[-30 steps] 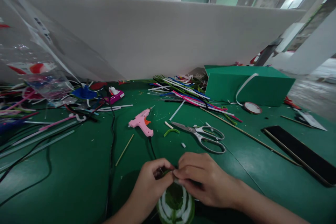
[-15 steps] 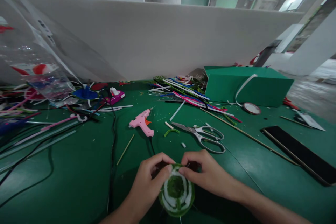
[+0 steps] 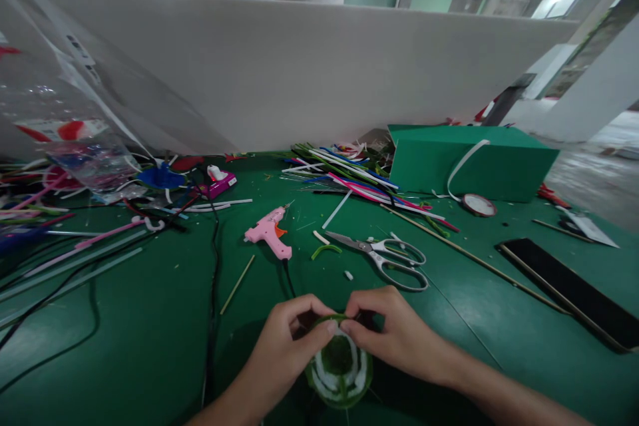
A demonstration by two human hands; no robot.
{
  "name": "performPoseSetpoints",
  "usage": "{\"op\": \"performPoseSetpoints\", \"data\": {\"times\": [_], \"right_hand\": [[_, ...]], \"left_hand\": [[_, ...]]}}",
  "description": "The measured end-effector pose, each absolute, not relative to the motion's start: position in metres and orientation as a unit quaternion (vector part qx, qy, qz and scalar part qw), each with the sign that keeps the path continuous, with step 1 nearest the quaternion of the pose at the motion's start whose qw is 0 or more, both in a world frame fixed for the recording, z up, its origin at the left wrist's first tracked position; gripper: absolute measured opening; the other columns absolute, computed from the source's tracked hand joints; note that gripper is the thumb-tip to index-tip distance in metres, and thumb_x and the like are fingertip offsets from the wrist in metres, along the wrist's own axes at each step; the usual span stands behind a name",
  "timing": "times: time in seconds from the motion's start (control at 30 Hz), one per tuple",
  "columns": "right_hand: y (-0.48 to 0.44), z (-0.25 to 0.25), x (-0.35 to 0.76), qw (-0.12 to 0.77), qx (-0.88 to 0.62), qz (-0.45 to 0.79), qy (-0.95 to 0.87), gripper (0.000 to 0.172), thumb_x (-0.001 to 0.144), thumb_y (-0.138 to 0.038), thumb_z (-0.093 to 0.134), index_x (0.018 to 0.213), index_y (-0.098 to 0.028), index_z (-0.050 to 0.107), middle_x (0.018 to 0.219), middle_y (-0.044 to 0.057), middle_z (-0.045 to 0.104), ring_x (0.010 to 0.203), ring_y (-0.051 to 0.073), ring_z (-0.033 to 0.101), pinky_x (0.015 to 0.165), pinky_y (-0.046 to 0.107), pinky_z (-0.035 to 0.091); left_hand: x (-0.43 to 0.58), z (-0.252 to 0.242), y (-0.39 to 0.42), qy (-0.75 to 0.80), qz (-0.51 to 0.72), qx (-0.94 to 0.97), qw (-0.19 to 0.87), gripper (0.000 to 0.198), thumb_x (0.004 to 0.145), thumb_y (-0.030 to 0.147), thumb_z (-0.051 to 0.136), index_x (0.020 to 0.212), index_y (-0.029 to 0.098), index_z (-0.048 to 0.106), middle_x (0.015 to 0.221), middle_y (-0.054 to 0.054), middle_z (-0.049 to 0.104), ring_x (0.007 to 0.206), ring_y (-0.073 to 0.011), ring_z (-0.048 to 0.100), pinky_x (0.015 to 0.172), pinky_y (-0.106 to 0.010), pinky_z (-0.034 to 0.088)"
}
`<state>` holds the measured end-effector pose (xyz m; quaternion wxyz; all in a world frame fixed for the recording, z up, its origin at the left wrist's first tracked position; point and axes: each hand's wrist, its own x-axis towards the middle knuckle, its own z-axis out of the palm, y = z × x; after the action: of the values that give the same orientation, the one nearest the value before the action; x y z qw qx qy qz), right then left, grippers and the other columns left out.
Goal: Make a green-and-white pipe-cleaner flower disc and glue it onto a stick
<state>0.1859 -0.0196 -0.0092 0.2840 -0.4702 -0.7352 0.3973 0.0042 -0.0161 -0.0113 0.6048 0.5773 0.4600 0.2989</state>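
Between my two hands is a round green and white piece [image 3: 339, 373], cup-like, built from fuzzy strips that look like pipe cleaners, with a dark hollow in its middle. My left hand [image 3: 294, 339] pinches its far rim from the left, thumb on top. My right hand [image 3: 387, 326] pinches the same rim from the right, its thumb close to the left one. The fingertips under the rim are hidden. Beyond my hands lie a pink glue gun [image 3: 270, 233] and grey-handled scissors [image 3: 384, 256], both untouched.
A heap of coloured pipe cleaners [image 3: 349, 176] lies at the back beside a green box [image 3: 474, 163]. A black phone-like slab [image 3: 569, 293] and a tape roll [image 3: 478, 205] are at right. Black cable [image 3: 213, 279], a plastic bag [image 3: 84, 153] and thin rods [image 3: 90, 279] occupy the left.
My left thumb has slid right along the rim, closer to my right thumb. The round piece has shifted slightly right and tilted a little.
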Motion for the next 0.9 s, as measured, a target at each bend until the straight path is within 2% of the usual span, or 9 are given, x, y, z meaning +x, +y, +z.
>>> {"op": "performPoseSetpoints", "data": {"times": [0.17,0.5,0.9], "right_hand": [[-0.023,-0.0098,0.1879,0.287,-0.473,0.395,-0.734,0.014,0.076,-0.019,0.056,0.063,-0.016,0.058,0.054,-0.005,0.048,0.053,0.009,0.042,0.049,0.018,0.032],[-0.0217,-0.0106,0.1873,0.278,-0.474,0.397,-0.735,0.014,0.077,-0.019,0.056,0.063,-0.015,0.058,0.054,-0.005,0.048,0.052,0.008,0.042,0.049,0.018,0.033],[-0.0219,-0.0109,0.1879,0.279,-0.471,0.397,-0.737,0.016,0.079,-0.021,0.054,0.064,-0.015,0.059,0.054,-0.005,0.047,0.053,0.009,0.042,0.05,0.018,0.032]], "left_hand": [[0.0058,-0.006,-0.0169,0.47,0.294,0.559,0.616,0.018,0.07,0.032,0.064,0.07,0.014,0.061,0.063,0.001,0.054,0.063,-0.0147,0.05,0.057,-0.024,0.037],[0.0048,-0.0121,-0.0171,0.466,0.286,0.581,0.603,0.02,0.072,0.034,0.062,0.07,0.015,0.061,0.062,0.002,0.054,0.06,-0.014,0.048,0.055,-0.024,0.037],[0.0064,-0.0076,-0.0168,0.478,0.295,0.582,0.587,0.015,0.072,0.03,0.062,0.07,0.016,0.065,0.064,0.0,0.06,0.061,-0.0151,0.052,0.056,-0.023,0.04]]}}
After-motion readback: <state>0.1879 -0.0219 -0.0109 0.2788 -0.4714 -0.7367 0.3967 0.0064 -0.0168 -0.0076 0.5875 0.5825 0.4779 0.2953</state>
